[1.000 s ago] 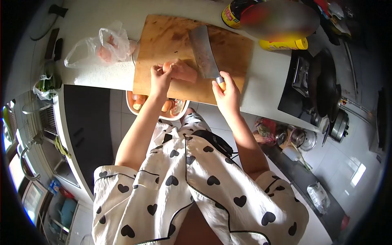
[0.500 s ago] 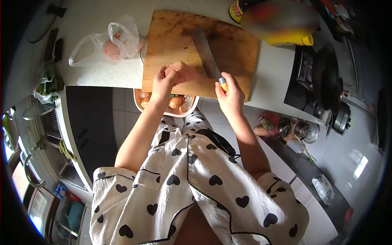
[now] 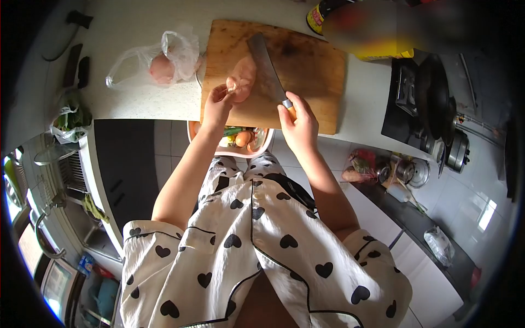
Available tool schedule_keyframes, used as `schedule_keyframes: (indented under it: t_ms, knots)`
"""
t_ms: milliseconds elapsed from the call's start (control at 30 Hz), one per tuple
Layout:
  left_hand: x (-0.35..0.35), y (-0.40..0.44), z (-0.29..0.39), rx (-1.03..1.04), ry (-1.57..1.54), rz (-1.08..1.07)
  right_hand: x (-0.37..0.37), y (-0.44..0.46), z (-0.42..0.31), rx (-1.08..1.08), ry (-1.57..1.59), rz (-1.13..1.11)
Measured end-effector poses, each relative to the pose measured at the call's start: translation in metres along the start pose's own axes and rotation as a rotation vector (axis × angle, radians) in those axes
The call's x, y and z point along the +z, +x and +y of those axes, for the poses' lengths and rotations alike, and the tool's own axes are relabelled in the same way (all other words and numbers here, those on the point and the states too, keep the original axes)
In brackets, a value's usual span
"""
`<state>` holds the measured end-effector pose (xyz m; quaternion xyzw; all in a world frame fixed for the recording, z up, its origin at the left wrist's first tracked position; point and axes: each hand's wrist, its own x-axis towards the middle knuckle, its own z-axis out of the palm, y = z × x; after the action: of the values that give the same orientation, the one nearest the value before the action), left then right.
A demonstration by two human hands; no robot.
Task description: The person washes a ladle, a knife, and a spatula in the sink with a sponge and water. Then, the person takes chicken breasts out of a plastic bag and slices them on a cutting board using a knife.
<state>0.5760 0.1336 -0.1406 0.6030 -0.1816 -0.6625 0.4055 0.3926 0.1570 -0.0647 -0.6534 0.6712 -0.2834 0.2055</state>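
A pale pink piece of raw meat, which looks like chicken breast (image 3: 244, 76), lies lengthwise on the wooden cutting board (image 3: 320, 71). My left hand (image 3: 217, 107) pinches its near end between thumb and fingers. A small whitish bit shows at those fingertips. My right hand (image 3: 301, 121) is closed round the yellow handle of a broad kitchen knife (image 3: 266, 63). The blade points away and to the left, just right of the meat; whether it touches the meat I cannot tell.
Left of the board, a clear plastic bag (image 3: 131, 68) holds more raw meat (image 3: 162, 69). Under the board's near edge is a bin (image 3: 268, 146) with eggshells and scraps. Bottles, one dark (image 3: 315, 19), stand at the back right. A wok (image 3: 436, 98) sits on the stove at right.
The meat has swung from pointing right to pointing away, along the knife's left side. The knife tip has moved left and away. My right hand has shifted slightly left.
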Motion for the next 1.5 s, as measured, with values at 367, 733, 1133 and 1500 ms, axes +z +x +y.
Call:
schedule_keyframes:
  t_ms: [367,733,1133,1500]
  knots:
    - [0.01,0.004,-0.003,0.75,0.844,0.231,0.03,0.004,0.029,-0.097,-0.402,0.024]
    - [0.019,0.052,0.001,0.388,1.091,0.194,0.067,-0.002,0.039,-0.019,-0.433,0.032]
    - [-0.014,-0.022,0.041,0.318,0.271,0.0,0.063,0.017,-0.066,0.497,1.118,-0.365]
    - [-0.085,-0.049,0.127,0.096,-0.477,-0.023,0.094,0.077,-0.183,0.257,1.076,-0.829]
